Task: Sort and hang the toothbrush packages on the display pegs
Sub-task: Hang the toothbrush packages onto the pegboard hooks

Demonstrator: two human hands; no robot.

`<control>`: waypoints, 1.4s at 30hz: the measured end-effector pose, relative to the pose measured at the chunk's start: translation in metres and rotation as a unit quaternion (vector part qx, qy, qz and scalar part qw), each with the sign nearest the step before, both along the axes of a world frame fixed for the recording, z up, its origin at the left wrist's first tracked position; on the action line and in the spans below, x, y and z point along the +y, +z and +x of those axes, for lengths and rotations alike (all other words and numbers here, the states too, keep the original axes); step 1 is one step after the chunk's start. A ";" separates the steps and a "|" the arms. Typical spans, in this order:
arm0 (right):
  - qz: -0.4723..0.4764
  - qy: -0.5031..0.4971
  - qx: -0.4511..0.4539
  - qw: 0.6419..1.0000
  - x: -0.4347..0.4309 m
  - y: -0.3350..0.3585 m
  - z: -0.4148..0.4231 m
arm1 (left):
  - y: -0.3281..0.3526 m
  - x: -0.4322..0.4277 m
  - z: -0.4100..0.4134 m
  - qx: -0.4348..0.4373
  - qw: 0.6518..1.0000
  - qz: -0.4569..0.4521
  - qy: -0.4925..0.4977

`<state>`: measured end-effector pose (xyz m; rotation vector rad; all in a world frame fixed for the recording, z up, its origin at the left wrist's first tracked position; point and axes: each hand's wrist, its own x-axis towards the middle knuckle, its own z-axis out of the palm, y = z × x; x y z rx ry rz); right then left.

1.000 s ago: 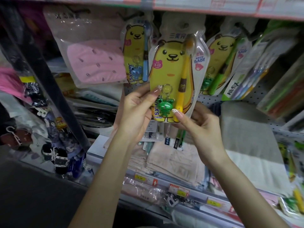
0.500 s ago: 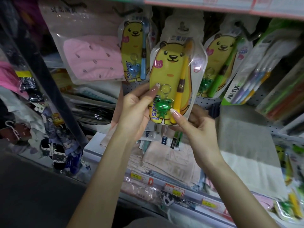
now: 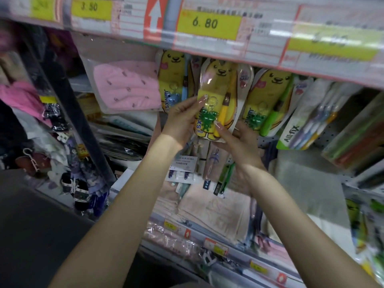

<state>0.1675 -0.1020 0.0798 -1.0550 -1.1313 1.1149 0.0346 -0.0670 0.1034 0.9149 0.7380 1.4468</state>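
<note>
A yellow bear toothbrush package (image 3: 216, 90) with a yellow brush and a green frog charm is held up under the shelf edge. My left hand (image 3: 182, 121) pinches its lower left side, thumb on the front. My right hand (image 3: 234, 140) grips its bottom right corner from below. Its top is hidden behind the price strip. A matching package with a blue brush (image 3: 174, 80) hangs to its left. One with a green brush (image 3: 270, 100) hangs to its right.
A price strip (image 3: 207, 26) with yellow tags runs across the top. A pink bagged item (image 3: 126, 86) hangs at the left. An All-fix brush pack (image 3: 307, 125) hangs at the right. More toothbrushes (image 3: 224, 175) and folded towels (image 3: 207, 210) lie below my hands.
Both hands have lifted the yellow package higher, so its top now slips behind the price strip. My view has tilted upward.
</note>
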 end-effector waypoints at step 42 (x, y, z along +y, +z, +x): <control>-0.265 -0.114 0.106 0.952 -0.017 -0.133 -0.061 | -0.176 0.002 -0.151 0.244 0.955 -0.161 -0.047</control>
